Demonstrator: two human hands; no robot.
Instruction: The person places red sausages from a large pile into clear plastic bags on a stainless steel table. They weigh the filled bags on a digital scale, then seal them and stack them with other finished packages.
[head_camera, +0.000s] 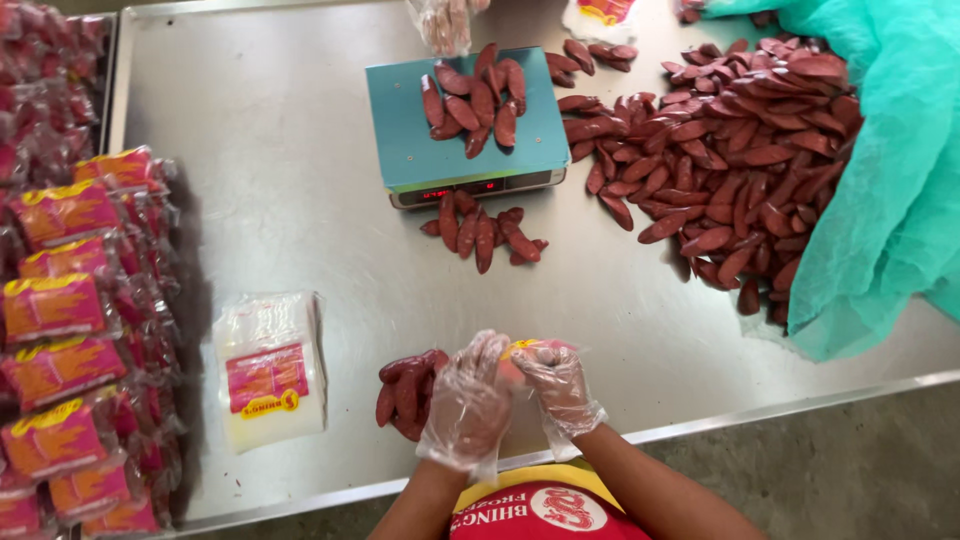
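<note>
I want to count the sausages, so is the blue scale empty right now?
No, a small heap of dark red sausages lies on the scale, and more lie on the metal table in front of it.

Left hand (468, 398): wore a clear plastic glove and rested against a clump of dark red sausages (405, 390) at the table's near edge.
Right hand (556, 382): gloved too, pinched a small printed plastic bag (522, 352) together with the left.
Scale (465, 125): teal platform carried a heap of sausages; more lay just in front of it.
Table (270, 140): bare steel, with a big sausage pile (735, 165) beside green netting (890, 180).
Empty bags (270, 370): stacked left of the hands.
Filled packs (65, 330): piled along the left edge.
Another person's gloved hand (445, 22): behind the scale.
</note>
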